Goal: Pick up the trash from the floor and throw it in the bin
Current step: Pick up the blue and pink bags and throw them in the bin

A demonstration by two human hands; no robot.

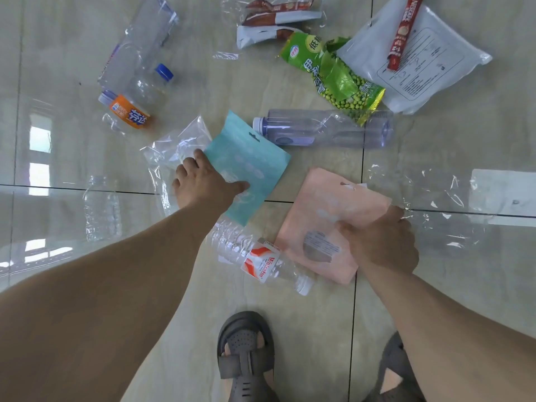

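Two hands down among scattered trash on the tiled floor (319, 329), no bin anywhere in frame. Left hand (203, 184) at centre, palm pressed on the lower corner of the teal pouch (249, 163), thumb out across its face, fingers (191, 162) curled over the edge where pouch meets the clear plastic bag (177, 146); whether anything is pinched underneath, cannot tell. Right hand (383, 242) at lower right, fingers clamped on the right edge of the pink pouch (322, 224), that edge lifted off the tile, far side seemingly resting against the labelled water bottle (261, 259). Purple bottle (322, 129) just above centre, green pea packet (333, 79) overlapping its far end, orange-labelled bottle (127, 111) at upper left, white mailer (429, 62) with a red coffee stick (403, 30) at upper right, crinkled cellophane (435, 204) at right. Likely step: gathering both flat pouches at once. Risks from here: glossy film sliding out of a shallow pinch; clear bag coming up along with the teal pouch and dropping midway; pink pouch dragging and rolling the water bottle toward the sandal (246, 352); transparent scraps easy to overlook against the reflective tile.
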